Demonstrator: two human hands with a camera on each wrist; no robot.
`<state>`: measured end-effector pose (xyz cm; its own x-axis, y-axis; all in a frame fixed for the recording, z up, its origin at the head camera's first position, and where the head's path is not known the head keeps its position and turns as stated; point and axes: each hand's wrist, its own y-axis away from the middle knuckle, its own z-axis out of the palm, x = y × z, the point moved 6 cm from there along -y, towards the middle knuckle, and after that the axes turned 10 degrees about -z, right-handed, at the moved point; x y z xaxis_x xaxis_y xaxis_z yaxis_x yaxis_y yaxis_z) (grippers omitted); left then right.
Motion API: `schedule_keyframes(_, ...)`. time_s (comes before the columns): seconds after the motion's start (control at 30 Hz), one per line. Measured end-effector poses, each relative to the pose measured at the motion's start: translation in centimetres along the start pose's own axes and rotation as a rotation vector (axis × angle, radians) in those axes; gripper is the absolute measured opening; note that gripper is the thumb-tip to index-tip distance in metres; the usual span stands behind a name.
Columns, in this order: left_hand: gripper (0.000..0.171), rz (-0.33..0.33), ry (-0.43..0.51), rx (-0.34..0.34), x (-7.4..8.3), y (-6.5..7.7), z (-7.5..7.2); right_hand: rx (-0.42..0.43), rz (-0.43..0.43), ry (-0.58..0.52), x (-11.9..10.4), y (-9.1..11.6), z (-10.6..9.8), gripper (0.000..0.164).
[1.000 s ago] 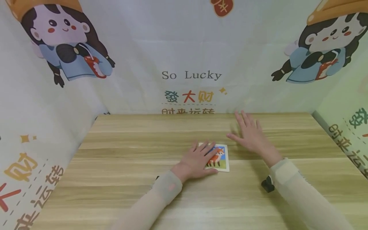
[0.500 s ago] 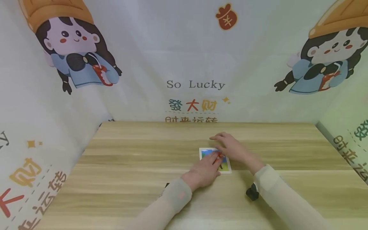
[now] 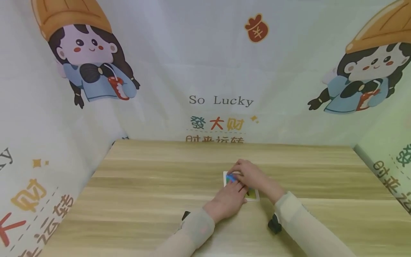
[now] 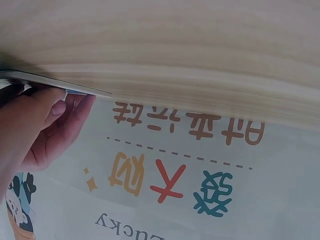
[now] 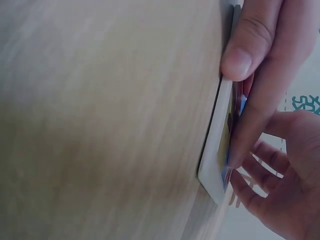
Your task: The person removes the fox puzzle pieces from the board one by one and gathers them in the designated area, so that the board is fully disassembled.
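A fox picture card (image 3: 253, 195) with a white border lies flat on the wooden table, mostly covered by both hands. My left hand (image 3: 227, 200) rests on it from the left. Its extended fingers press on the picture, and the right wrist view shows the thumb (image 5: 237, 62) at the card's near edge. From the right, my right hand (image 3: 253, 175) reaches over the far part of the card, its bent fingers close to the left fingertips. In the right wrist view those right fingers (image 5: 270, 170) lie at the card's far side; whether they grip it is hidden.
Around the card stretches the wooden table (image 3: 144, 200). A white printed cloth (image 3: 167, 71) stands behind it and along both sides. Dark camera pieces (image 3: 274, 224) sit at the wrists under the sleeves.
My right hand has come down leftward from beside the card to its far part, fingers bending. The left fingers have slid right across the picture, over the fox. The head view has tilted upward.
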<state>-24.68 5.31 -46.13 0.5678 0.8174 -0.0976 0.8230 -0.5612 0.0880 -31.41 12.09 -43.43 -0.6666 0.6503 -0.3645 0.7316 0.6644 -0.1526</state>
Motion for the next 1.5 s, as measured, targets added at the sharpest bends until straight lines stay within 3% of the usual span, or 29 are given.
schedule_keyframes(0.37,0.051,0.013,-0.027,0.061,0.2,-0.3,-0.3,0.023,0.035,-0.029,0.2,-0.2,-0.3,0.023)
schedule_keyframes(0.6,0.054,-0.006,0.020,0.020,0.0,0.4,-0.2,-0.010,0.055,-0.010,-0.3,-0.4,0.4,0.022)
schedule_keyframes(0.77,0.053,0.000,0.012,0.030,0.0,0.6,0.2,0.002,0.108,0.004,-0.7,-0.7,0.8,0.018)
schedule_keyframes(0.93,0.050,0.009,-0.006,0.088,-0.1,0.5,-0.2,0.058,0.121,0.112,-1.9,-1.2,0.6,0.013)
schedule_keyframes(1.13,0.050,0.019,-0.011,0.087,0.3,0.8,0.5,0.085,0.091,0.179,-2.1,-0.9,1.4,0.017)
schedule_keyframes(1.3,0.051,0.017,-0.052,0.091,0.1,0.4,0.3,0.110,0.069,0.068,-1.0,-1.1,0.9,0.016)
schedule_keyframes(1.5,0.056,0.012,0.027,0.037,0.0,0.2,-0.2,0.044,0.107,-0.089,0.8,-1.0,0.5,0.007)
